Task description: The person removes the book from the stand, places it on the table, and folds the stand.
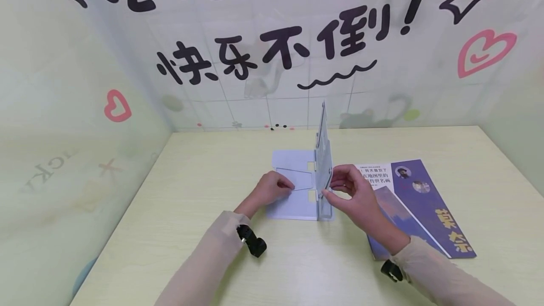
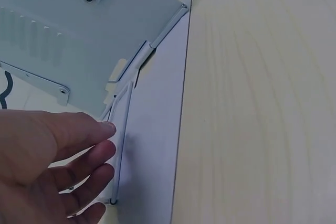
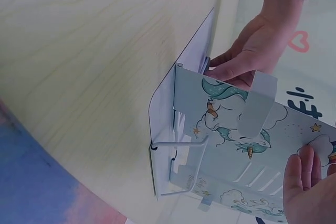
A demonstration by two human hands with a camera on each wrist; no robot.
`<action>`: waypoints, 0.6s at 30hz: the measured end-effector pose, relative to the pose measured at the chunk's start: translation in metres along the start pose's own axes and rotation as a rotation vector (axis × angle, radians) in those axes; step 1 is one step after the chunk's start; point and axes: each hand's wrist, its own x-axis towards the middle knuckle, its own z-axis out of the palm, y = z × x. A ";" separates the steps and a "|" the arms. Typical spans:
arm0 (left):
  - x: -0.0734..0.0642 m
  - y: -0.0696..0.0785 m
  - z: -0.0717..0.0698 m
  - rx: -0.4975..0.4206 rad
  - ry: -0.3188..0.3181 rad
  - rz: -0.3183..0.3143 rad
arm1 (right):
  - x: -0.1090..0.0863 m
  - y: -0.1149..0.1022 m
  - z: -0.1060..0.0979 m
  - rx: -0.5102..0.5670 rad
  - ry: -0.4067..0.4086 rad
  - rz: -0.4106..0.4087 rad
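A pale blue metal book stand stands on the table, its flat base (image 1: 293, 209) down and its hinged panel (image 1: 324, 155) upright. My left hand (image 1: 272, 188) is over the base and pinches the bent wire support (image 2: 122, 140) by its side with thumb and fingertips. My right hand (image 1: 354, 195) holds the near edge of the panel, thumb and fingers against it. Unicorns and clouds are printed on the panel's face (image 3: 191, 93), which also carries a folded metal flap (image 3: 260, 103) and a wire page holder (image 3: 202, 156). Part of the right hand is cropped in the right wrist view.
A book (image 1: 425, 202) with a purple and blue cover lies to the right of the stand, partly under my right forearm. Behind the light wood table (image 1: 212, 155) hangs a printed white curtain (image 1: 238, 112).
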 end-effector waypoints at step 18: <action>-0.010 0.094 -0.049 -0.411 0.102 0.185 | 0.002 -0.001 0.001 0.022 -0.031 0.014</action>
